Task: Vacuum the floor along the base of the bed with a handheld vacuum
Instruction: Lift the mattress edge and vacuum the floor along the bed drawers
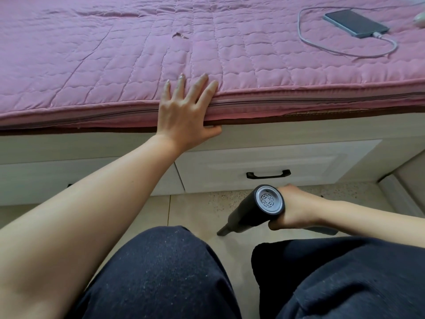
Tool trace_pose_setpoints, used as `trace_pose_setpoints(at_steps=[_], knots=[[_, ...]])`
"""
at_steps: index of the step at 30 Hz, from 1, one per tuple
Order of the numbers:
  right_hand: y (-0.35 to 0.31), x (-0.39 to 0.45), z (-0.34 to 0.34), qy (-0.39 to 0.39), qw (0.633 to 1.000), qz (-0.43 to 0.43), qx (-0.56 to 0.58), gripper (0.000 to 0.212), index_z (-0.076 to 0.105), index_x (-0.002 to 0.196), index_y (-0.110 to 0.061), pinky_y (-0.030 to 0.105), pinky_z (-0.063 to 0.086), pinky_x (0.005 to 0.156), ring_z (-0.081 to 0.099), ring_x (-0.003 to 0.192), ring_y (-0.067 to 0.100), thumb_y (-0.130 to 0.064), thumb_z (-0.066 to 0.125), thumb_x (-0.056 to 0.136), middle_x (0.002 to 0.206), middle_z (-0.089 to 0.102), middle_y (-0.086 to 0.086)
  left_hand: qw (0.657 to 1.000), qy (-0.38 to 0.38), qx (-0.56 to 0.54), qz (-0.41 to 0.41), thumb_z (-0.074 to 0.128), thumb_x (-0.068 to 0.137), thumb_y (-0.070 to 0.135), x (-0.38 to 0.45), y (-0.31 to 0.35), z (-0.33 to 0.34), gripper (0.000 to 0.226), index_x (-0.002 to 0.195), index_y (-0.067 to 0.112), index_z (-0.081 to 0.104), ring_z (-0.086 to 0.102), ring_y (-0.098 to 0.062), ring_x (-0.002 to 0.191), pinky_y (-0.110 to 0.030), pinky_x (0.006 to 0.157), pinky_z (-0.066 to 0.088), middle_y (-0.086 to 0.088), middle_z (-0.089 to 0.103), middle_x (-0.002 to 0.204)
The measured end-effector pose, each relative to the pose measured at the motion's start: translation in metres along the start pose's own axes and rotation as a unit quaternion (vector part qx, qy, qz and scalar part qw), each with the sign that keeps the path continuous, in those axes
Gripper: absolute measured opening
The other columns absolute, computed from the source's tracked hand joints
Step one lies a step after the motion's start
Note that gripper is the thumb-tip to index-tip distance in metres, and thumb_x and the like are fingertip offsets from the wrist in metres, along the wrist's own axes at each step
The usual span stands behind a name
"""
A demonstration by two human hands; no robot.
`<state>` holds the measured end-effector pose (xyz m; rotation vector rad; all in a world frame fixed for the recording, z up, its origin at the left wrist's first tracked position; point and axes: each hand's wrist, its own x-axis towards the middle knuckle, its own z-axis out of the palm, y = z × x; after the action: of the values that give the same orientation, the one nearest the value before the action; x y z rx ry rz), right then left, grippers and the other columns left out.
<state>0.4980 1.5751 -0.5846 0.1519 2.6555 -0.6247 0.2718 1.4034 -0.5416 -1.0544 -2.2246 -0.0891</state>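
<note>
Right-hand grip: the right hand (299,209) is seen at the lower right of the frame, its fingers wrapped round the handheld vacuum (255,214); the handle is largely hidden by the palm.
Left-hand grip: nothing is held; the left hand (187,111) is laid flat, fingers straight and spread, on the edge of the mattress cover (115,54) at the centre of the frame, with the thumb tucked beneath the edge.
Counts: two hands, one vacuum, one phone, one cable, two drawer fronts and one fully visible handle are counted.
Vacuum, look: a dark cylindrical body is shown, capped at the rear by a silver disc with concentric rings of vent slots; a narrow dark nozzle (223,231) is tapered down to the lower left.
Vacuum, place: it is held low at the lower centre-right of the frame, tilted, the nozzle tip brought down to the pale tiled floor (190,210), in front of the right-hand drawer (264,162); whether the tip touches the tile cannot be told.
Bed: a pink quilted cover is spread across the upper half of the frame, above a white base.
Drawer handle: one black bar (268,174) is mounted on the right-hand drawer, just above the vacuum.
Phone: a dark phone (356,23) is laid at the upper right, with a pale cable (322,46) plugged in and looped beside it.
Legs: two knees in dark trousers (161,272) are seen along the bottom edge.
</note>
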Motion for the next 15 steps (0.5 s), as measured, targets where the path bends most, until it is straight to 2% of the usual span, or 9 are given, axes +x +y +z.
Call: trace_pose_setpoints(at_steps=[3, 10, 15], knots=[[0.002, 0.005, -0.002, 0.004, 1.0, 0.01, -0.008, 0.027, 0.043, 0.063, -0.019, 0.025, 0.036, 0.053, 0.049, 0.063, 0.014, -0.02, 0.071, 0.065, 0.064, 0.051, -0.004, 1.0, -0.004, 0.0, 0.006, 0.044, 0.069, 0.07, 0.005, 0.004, 0.002, 0.092, 0.148, 0.023, 0.042, 0.044, -0.048, 0.133, -0.066, 0.108, 0.033, -0.005, 0.044, 0.152], [0.007, 0.013, -0.003, 0.011, 1.0, 0.015, 0.003, 0.029, 0.044, 0.062, -0.021, 0.027, 0.037, 0.052, 0.048, 0.057, 0.012, -0.021, 0.073, 0.063, 0.06, 0.05, -0.006, 0.999, 0.04, 0.001, 0.001, 0.051, 0.071, 0.067, -0.001, 0.005, 0.014, 0.087, 0.146, 0.023, 0.046, 0.05, -0.045, 0.129, -0.065, 0.105, 0.038, -0.005, 0.05, 0.149], [0.007, 0.016, 0.0, 0.023, 0.999, 0.023, 0.02, 0.022, 0.055, 0.072, -0.013, 0.03, 0.04, 0.054, 0.058, 0.064, 0.018, -0.021, 0.074, 0.064, 0.071, 0.063, 0.004, 0.998, 0.058, 0.001, 0.004, 0.054, 0.072, 0.066, -0.003, 0.004, 0.019, 0.086, 0.145, 0.022, 0.047, 0.052, -0.045, 0.128, -0.064, 0.104, 0.04, -0.006, 0.051, 0.147]])
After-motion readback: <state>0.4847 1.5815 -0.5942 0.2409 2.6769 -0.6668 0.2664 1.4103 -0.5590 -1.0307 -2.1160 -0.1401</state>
